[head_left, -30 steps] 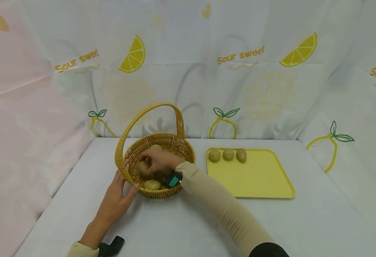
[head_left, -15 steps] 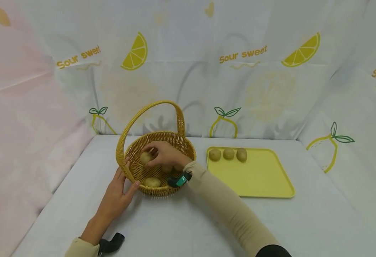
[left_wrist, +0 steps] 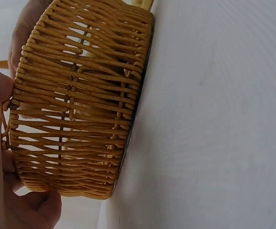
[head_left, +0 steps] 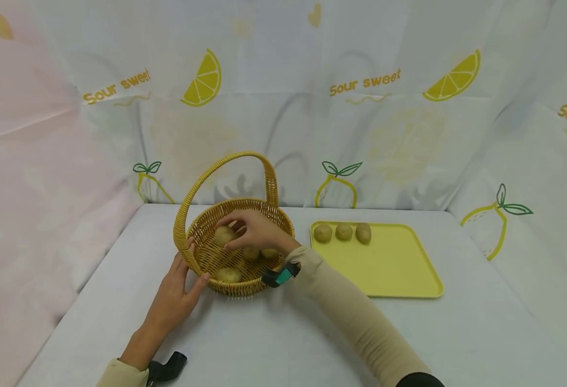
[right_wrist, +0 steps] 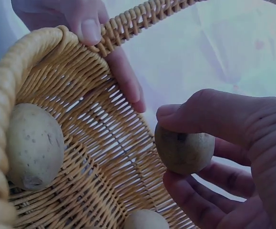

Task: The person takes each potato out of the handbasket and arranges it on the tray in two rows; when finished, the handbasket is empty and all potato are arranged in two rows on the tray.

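A woven basket [head_left: 242, 290] with a tall arched handle stands on the table. My left hand [head_left: 169, 301] grips its left rim, thumb on the rim and fingers against the outer side, as the right wrist view shows. Over the basket my right hand [head_left: 254, 230] pinches a potato [right_wrist: 185, 150] between thumb and fingers, apart from the basket floor. Another potato [head_left: 228, 275] lies inside near the front wall. Two more, a potato [head_left: 251, 254] and a potato [head_left: 269, 252], lie at the right, partly hidden by my right hand and wrist.
Right of the basket lies a yellow tray [head_left: 385, 269]. Three potatoes sit in a row along its back left: a left potato [head_left: 323, 233], a middle potato [head_left: 344, 231] and a right potato [head_left: 363, 233]. A printed cloth backdrop [head_left: 283, 123] rises behind the table.
My right hand has lifted the potato from deeper in the basket and drawn it slightly up and rightward. The potatoes at the basket's right now show more. My left hand stays on the rim.
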A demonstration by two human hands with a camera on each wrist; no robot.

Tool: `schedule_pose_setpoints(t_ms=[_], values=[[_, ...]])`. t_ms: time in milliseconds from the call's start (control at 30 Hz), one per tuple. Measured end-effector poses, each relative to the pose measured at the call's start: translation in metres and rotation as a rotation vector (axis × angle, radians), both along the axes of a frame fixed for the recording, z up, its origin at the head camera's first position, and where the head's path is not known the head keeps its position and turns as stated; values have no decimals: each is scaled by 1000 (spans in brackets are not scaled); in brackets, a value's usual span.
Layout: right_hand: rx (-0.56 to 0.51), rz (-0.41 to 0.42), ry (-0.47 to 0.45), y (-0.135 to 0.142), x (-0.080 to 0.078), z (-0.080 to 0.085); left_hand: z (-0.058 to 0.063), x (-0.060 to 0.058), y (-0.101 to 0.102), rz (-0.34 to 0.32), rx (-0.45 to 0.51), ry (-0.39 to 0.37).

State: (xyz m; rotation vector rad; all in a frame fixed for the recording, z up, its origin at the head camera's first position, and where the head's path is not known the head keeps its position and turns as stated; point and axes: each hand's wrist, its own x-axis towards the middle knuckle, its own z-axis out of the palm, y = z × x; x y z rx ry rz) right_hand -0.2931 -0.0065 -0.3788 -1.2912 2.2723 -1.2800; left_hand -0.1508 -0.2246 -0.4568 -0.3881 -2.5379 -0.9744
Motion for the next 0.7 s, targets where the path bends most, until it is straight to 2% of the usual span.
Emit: schedule_pose_setpoints(t_ms=[133, 467, 700], values=[[-24, -33, -13, 8, 2, 2, -1, 0, 0, -3, 0, 1], [-40, -128, 41, 30, 11, 11, -3, 0, 0, -2, 6, 29], [-85, -103, 35, 43, 11, 13, -3, -1, 0, -19, 21, 62]])
